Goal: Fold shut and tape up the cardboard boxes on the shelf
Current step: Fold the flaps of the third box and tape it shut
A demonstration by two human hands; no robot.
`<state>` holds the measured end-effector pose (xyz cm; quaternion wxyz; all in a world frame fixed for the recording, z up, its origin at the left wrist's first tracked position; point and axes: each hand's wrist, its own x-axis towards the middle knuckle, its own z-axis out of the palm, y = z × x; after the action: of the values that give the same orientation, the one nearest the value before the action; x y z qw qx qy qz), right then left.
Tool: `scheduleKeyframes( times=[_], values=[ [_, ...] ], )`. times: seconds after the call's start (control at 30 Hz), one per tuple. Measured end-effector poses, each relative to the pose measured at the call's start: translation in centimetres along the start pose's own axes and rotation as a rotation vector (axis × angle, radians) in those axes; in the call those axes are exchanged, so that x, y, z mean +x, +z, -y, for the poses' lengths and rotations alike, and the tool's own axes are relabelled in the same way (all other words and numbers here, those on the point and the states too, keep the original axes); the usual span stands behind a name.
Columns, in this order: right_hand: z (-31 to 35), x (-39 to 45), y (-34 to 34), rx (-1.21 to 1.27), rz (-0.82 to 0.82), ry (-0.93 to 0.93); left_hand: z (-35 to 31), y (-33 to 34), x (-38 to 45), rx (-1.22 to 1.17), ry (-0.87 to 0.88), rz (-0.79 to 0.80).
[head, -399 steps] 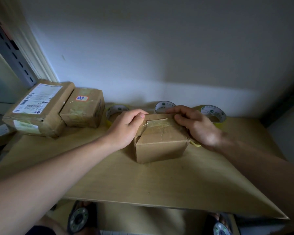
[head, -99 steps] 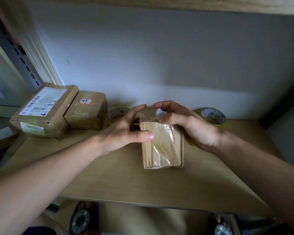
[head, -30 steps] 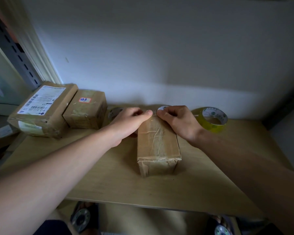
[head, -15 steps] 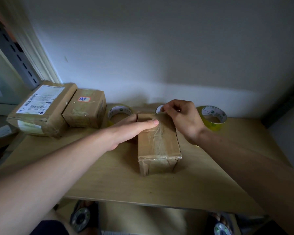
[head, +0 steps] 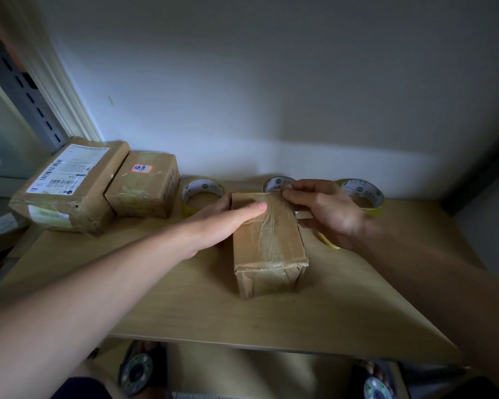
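Note:
A small cardboard box lies lengthwise in the middle of the wooden shelf, its flaps shut and clear tape wrinkled across its top and near end. My left hand clasps its left side, the thumb laid flat on the taped top. My right hand is at the far right corner of the box, thumb and forefinger pinched on the tape at the top edge. A yellow curved edge of a tape roll shows under that hand; whether the hand holds it I cannot tell.
Two sealed boxes, a large labelled one and a smaller one, stand at the back left. Three tape rolls line the wall behind the box. The shelf's front edge is near my feet.
My left hand left the far top edge and now clasps the box's side with the thumb across the top. My right hand shifted to the far right corner, still pinching.

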<state>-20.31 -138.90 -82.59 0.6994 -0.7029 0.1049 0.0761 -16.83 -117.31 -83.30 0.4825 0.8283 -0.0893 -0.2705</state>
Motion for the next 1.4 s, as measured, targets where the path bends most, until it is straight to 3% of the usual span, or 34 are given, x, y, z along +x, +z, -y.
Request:
scheduleKeyframes(
  times=[0.23,0.47,0.57,0.67,0.83,1.03,1.2,1.4],
  values=[
    [-0.3,-0.5,1.1,-0.116,-0.020,0.062,-0.1,0.3,-0.5,-0.049,0.039,0.004],
    [0.4,-1.5,1.0,-0.176,-0.086,-0.147,-0.5,0.7,-0.8,-0.131,0.168,0.033],
    [1.2,-1.9,1.0,-0.121,-0.097,-0.201,-0.4,0.7,-0.9,-0.174,0.318,-0.075],
    [2.2,-2.3,1.0,-0.039,-0.030,-0.207,-0.4,0.4,-1.0,-0.154,0.481,-0.159],
    [2.1,-2.4,0.0,-0.055,0.177,-0.084,-0.8,0.1,-1.5,-0.091,0.624,-0.128],
    [2.7,-2.7,-0.2,-0.202,0.282,-0.107,-0.5,-1.2,-1.2,0.044,0.555,0.114],
    [3.3,-2.7,0.3,-0.233,0.238,0.009,-0.3,-0.6,-1.5,0.107,0.600,0.105],
    [3.2,-2.7,0.9,-0.200,0.113,-0.095,0.2,-1.0,-1.2,0.174,0.561,0.126]
  ],
)
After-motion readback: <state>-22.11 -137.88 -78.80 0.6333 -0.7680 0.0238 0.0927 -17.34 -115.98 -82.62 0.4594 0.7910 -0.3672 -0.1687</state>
